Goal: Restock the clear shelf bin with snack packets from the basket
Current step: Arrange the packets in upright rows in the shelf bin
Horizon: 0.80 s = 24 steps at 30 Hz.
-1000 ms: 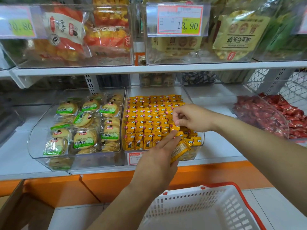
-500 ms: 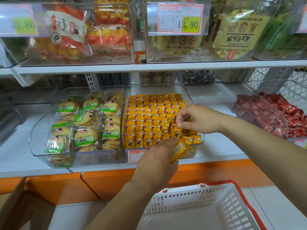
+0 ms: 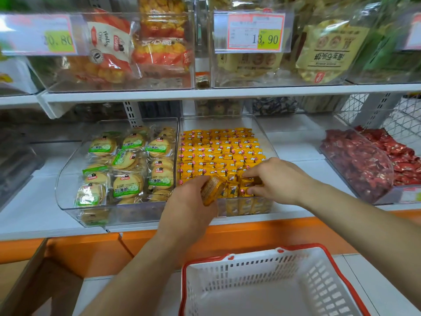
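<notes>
A clear shelf bin [image 3: 262,131] on the lower shelf holds neat rows of small yellow snack packets [image 3: 218,151]. My left hand [image 3: 189,206] hovers at the bin's front edge, shut on a few yellow packets [image 3: 210,189]. My right hand [image 3: 273,179] reaches into the bin's front right corner, fingertips pinching a packet [image 3: 247,181] in the front row. The white basket with a red rim [image 3: 268,281] sits below at the bottom right; the part of its inside that shows holds no packets.
A clear bin of green-labelled biscuit packs [image 3: 123,165] stands left of the yellow bin. A bin of red packets [image 3: 369,160] lies at the right. An upper shelf [image 3: 205,93] carries bins with price tags. An orange ledge [image 3: 250,231] runs below; a cardboard box [image 3: 34,281] stands at the lower left.
My right hand has moved down toward the bin's front right corner. My left hand has shifted slightly left, still holding packets. The view has tilted a little.
</notes>
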{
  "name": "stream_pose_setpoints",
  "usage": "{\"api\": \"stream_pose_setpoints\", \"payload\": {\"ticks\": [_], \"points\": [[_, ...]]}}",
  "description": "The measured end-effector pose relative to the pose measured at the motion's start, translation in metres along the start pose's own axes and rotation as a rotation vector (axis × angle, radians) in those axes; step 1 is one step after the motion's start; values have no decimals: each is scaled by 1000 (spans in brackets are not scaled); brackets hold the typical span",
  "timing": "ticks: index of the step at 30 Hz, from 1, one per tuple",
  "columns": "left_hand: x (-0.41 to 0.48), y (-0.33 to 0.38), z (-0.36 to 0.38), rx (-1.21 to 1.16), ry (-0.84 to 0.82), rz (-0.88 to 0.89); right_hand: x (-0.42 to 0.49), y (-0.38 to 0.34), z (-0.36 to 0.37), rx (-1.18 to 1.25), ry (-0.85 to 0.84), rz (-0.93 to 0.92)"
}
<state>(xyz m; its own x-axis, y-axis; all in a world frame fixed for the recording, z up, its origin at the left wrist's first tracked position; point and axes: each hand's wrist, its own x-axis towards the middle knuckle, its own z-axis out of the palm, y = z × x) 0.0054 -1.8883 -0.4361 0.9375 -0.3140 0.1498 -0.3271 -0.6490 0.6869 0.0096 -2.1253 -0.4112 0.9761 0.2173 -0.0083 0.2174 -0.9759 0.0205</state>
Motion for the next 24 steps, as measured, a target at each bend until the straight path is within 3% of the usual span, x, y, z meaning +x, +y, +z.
{"api": "stream_pose_setpoints", "payload": {"ticks": [10,13,15,17,19,24], "points": [[4,2,-7,-298,-88,-180,0,-17,19,59,-112,122],[1,8,-6,-421,-108,-226,-11,-28,18,147,19,170],[0,11,-2,-481,-113,-229,-26,-37,16,412,248,208],[-2,14,0,-553,-132,-197,-40,-47,12,846,340,221],[-4,19,2,-623,-183,-143,-49,-57,11,1208,283,214],[-6,29,6,-761,-276,-93,-58,-49,7,1472,195,143]]}}
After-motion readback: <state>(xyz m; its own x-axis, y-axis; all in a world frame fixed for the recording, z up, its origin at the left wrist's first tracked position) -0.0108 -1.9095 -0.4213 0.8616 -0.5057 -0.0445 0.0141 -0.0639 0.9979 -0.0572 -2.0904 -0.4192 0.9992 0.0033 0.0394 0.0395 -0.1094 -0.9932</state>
